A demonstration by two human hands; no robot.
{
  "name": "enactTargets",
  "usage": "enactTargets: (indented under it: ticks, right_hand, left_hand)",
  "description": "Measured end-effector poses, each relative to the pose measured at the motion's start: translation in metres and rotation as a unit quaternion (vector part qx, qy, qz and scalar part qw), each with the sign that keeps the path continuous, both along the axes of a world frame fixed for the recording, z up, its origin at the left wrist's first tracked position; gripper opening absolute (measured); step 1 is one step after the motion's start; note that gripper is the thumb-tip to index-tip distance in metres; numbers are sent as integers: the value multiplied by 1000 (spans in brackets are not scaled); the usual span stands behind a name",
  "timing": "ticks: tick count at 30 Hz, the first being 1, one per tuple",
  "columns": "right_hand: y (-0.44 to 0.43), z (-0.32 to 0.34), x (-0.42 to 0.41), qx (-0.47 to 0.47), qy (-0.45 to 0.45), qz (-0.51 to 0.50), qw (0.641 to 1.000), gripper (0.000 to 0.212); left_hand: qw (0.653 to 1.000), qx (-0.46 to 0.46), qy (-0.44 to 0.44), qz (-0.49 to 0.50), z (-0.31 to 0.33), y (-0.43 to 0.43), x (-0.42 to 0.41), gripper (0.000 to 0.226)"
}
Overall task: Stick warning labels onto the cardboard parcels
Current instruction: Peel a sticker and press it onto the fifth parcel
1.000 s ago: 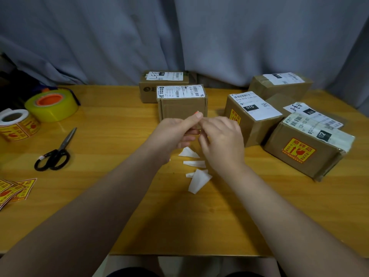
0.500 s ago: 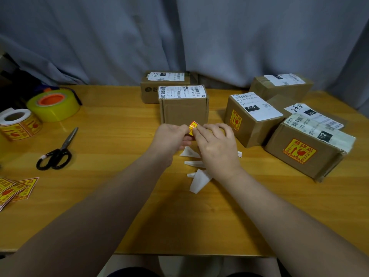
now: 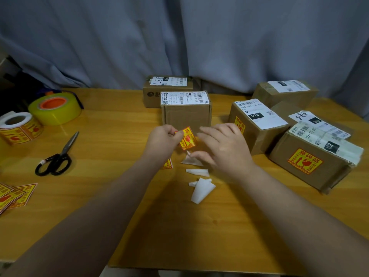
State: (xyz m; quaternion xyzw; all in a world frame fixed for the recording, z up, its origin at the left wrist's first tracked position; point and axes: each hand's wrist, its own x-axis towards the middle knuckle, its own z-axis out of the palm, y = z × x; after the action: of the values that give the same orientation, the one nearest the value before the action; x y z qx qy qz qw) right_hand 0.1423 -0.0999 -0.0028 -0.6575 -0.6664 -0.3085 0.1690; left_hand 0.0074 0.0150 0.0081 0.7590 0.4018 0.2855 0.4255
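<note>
Pinching a yellow warning label in the left hand, right hand loose beside it, mid-table before the front parcel.

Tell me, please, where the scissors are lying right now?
In the head view, the scissors lie flat on the table's left side, in front of the yellow tape roll and left of the left hand.
</note>
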Motion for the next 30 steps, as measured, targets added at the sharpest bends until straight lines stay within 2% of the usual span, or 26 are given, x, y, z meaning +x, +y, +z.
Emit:
enactTargets:
  ticks: [2,3,5,7,8,10,11,16,19,21,24,27,30]
  right_hand:
    - [-3,4,-2,-3,125,-35,991,61]
    - [-3,6,-3,-2,215,-56,975,59]
    - [4,10,-4,-8,409,-63,910,50]
    - [12,11,-4,-15,538,-28,842,37]
    - [15,12,-4,-7,558,-11,829,27]
    - [20,14,-7,22,556,7,831,6]
    - [21,15,-8,35,553,12,833,2]
    - [34,12,-6,52,546,-38,836,10]
    - [39,10,3,87,597,-84,793,9]
    - [42,11,9,73,614,-83,781,7]
    - [53,13,10,21,622,-77,779,8]
    - [61,16,7,-3,642,-71,763,10]
    - [63,19,7,10,646,-78,759,8]
  left_hand:
    - [998,11,-9,-61,6,4,-4,18]
    - [995,19,-6,-93,9,5,-6,16]
    - [989,51,8,-138,16,4,-7,11]
    - [981,104,30,-162,20,3,-6,9]
    - [976,131,43,-168,21,3,-5,10]
    - [969,170,69,-166,23,4,-5,11]
    - [969,179,70,-155,24,5,-6,12]
    - [991,110,32,-63,24,18,-5,23]
    - [988,156,22,7,22,31,-5,28]
    - [981,189,10,32,20,40,-3,50]
    - [991,132,24,-24,14,52,8,79]
    - [992,98,29,-79,7,60,18,68]
    - [991,132,5,-25,11,62,24,49]
